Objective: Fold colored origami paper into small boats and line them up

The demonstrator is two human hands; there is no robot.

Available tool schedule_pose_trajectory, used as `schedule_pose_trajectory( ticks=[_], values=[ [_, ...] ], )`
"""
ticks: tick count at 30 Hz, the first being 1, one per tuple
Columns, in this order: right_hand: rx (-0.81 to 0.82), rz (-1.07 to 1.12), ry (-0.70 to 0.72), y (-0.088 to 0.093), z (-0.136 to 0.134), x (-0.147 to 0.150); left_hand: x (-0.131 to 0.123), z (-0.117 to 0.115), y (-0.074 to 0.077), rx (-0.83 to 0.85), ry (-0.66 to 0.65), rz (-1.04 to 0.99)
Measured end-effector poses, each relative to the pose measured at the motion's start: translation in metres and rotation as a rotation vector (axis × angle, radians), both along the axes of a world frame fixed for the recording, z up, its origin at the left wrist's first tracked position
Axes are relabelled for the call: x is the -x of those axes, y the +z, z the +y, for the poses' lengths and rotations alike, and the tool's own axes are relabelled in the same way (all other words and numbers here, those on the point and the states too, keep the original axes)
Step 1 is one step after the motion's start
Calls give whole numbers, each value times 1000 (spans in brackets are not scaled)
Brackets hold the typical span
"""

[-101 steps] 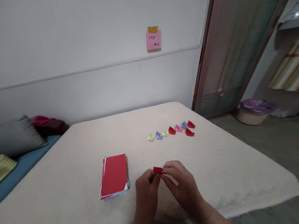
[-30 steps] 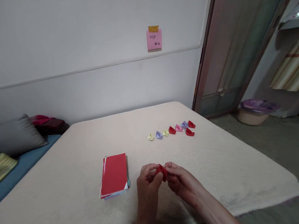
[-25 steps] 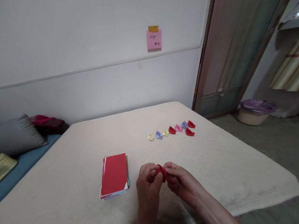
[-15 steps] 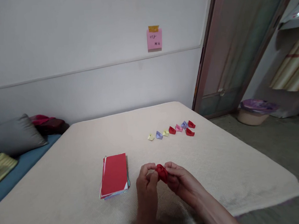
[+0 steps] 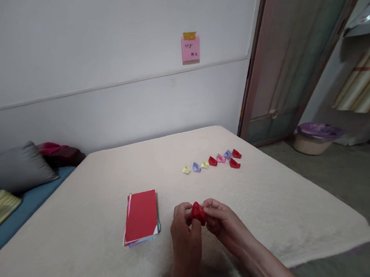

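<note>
A small folded red paper piece (image 5: 197, 213) is held up between both hands, above the cream cloth. My left hand (image 5: 185, 234) grips its left side and lower edge with thumb and fingers. On its right side, my right hand (image 5: 225, 225) pinches it between thumb and forefinger. To the left of the hands lies a stack of coloured paper (image 5: 141, 216) with a red sheet on top. Farther back, several small folded paper boats sit in a slanting row, among them a yellow one (image 5: 186, 169), a pink one (image 5: 220, 158) and a red one (image 5: 235, 163).
The cream cloth (image 5: 82, 215) covers a wide surface up to the white wall. A pink note (image 5: 190, 48) is taped there. At the left are a grey pillow (image 5: 17, 168) and a woven item (image 5: 1, 208). A lined bin (image 5: 313, 141) stands on the floor at right.
The red paper piece has turned and shifted slightly left, so its folded opening shows more. My left thumb has moved lower on it, while the right hand keeps its pinch.
</note>
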State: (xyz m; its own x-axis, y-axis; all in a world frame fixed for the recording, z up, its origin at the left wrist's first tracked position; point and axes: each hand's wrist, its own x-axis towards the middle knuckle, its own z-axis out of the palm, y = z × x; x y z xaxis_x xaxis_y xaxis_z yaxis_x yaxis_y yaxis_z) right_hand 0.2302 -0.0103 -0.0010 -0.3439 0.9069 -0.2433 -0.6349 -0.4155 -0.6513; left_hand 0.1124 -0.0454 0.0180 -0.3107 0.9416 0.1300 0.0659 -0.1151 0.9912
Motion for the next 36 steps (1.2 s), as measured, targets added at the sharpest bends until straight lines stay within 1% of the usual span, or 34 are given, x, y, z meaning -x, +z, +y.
schedule_pose_trajectory(
  ticks=[2, 5, 9, 14, 17, 20, 22, 24, 26, 28, 31, 36],
  values=[
    [-59, -55, -16, 1, -1, 1, -1, 0, -2, -4, 54, 29],
    [-110, -105, -34, 2, -2, 2, -2, 1, -2, -31, 84, -24],
    [-109, -100, -34, 1, -2, 2, -2, 1, -4, -42, 69, -11],
    [-88, -48, -13, 0, -3, 4, -2, 1, -5, -44, 108, 46],
    [-86, -14, -12, 0, -4, 5, -3, 0, -3, -103, 69, -19],
    [-95, 11, -24, -1, -3, 5, -4, 2, -4, -133, 66, -65],
    [-95, 36, -33, -1, -3, 4, -4, 3, -6, -132, 77, -23],
    [-85, 71, -38, -1, -2, 3, -3, 4, -8, -136, 63, 59],
    [-67, 112, -41, -2, -2, 3, -2, 4, -8, -151, 46, 148],
    [-47, 146, -39, -2, -2, 3, -1, 3, -7, -164, 36, 196],
    [-31, 170, -33, -2, -1, 2, 1, 2, -4, -178, 16, 178],
    [-42, 171, -36, -2, 1, -2, 3, 1, -1, -175, -91, 195]
  ],
)
